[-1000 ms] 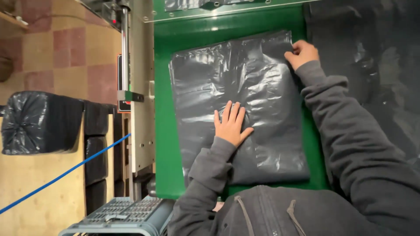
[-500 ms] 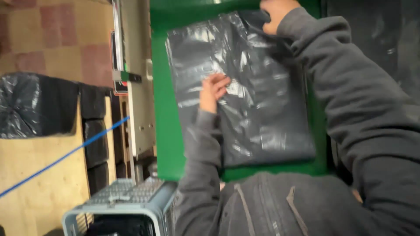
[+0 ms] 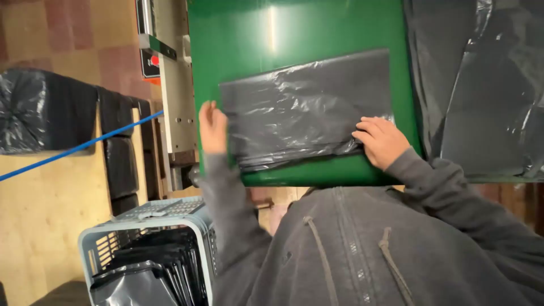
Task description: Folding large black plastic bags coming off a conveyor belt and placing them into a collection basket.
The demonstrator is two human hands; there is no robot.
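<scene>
though the person's grey hooded top fills the bottom of the view and hides the near edge of the green desk (image 3: 255, 34), both hands show: the left hand (image 3: 212, 127) rests flat and open, fingers together, at the left end of a folded dark plastic bag (image 3: 306, 107), touching or just beside its edge, i cannot tell which; the right hand (image 3: 381, 140) lies open with fingers spread, pressing down on the bag's near right corner, gripping nothing. the bag lies crosswise in the middle of the desk, doubled over so its near edge shows crumpled layers, and how many layers there are is hard to make out. to the right, more dark plastic sheeting (image 3: 481, 85) hangs or lies beside the desk, cut off by the frame. left of the desk stands a pale metal machine post (image 3: 175, 102) with a red button, its top cut off. a blue cord (image 3: 79, 147) slants across a light wooden floor, and dark filled bags (image 3: 45, 113) sit at the far left. near the person's left elbow a pale blue crate (image 3: 153, 226) holds upright folded dark bags, its lower part out of view
</scene>
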